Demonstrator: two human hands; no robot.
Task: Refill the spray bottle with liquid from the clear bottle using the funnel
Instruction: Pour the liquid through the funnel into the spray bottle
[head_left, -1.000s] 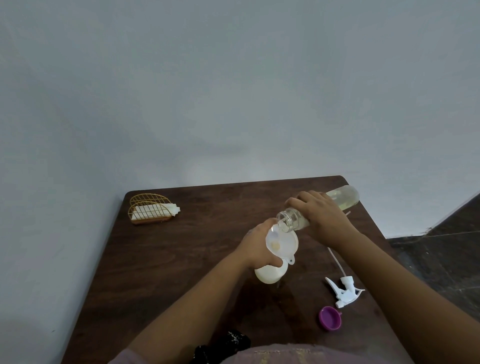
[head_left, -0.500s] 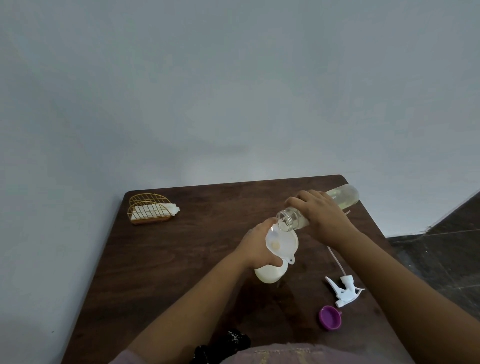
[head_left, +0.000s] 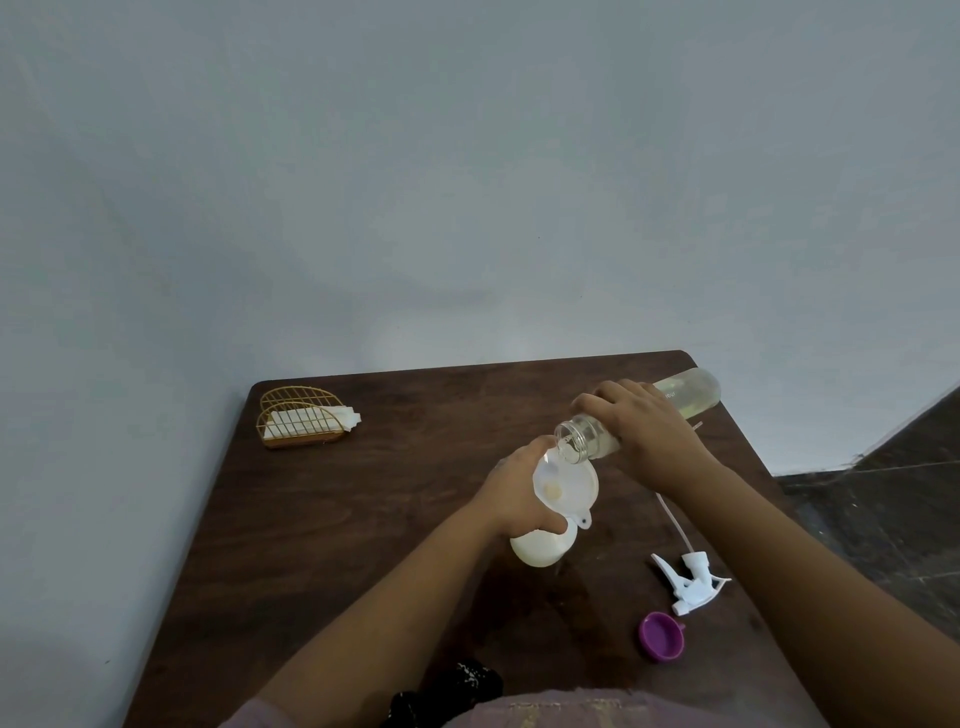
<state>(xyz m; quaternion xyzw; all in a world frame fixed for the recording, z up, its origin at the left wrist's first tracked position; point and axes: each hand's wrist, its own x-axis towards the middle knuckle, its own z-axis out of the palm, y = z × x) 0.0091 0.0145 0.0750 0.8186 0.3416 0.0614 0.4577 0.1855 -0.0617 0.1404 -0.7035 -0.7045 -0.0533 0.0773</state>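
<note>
Dark matt wood table, clear glossy bottle, probably plastic, white translucent funnel, gold wire rack

We see little change: the transparent plastic clear bottle in the right hand now tips slightly lower toward eight o'clock over the white plastic funnel.

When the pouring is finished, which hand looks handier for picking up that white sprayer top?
Probably the right hand. The sprayer top lies on its side of the table, near the right forearm. The left hand grips the funnel and spray bottle, steadying them.
</note>
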